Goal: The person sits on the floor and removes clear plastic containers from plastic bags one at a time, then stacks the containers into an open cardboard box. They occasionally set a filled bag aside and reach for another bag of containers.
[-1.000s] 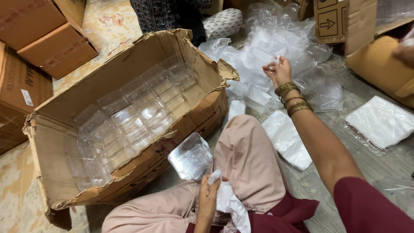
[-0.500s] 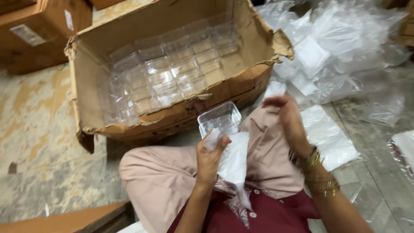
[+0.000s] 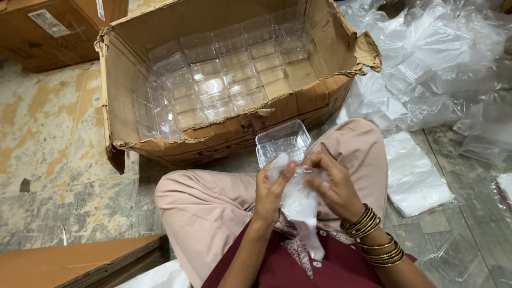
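I sit cross-legged on the floor. My left hand point(image 3: 273, 190) and my right hand point(image 3: 333, 184) both pinch the top of a thin clear plastic bag point(image 3: 301, 208) that hangs down over my lap. A clear plastic container point(image 3: 282, 141) sits right behind my fingers, touching the bag's upper edge; which hand holds it I cannot tell. Just beyond my knees lies an open, torn cardboard box point(image 3: 120, 106) with several clear plastic containers point(image 3: 224, 85) packed in rows inside.
A heap of loose clear plastic bags point(image 3: 442, 64) covers the floor at the right. A flat stack of white bags point(image 3: 416, 176) lies by my right knee. Closed cardboard boxes point(image 3: 48, 32) stand at the upper left, and a flat cardboard sheet point(image 3: 74, 261) lies at the lower left.
My right hand came back from the bag heap to my lap and joined the left hand on the bag. The clear container now sits right at my fingers.
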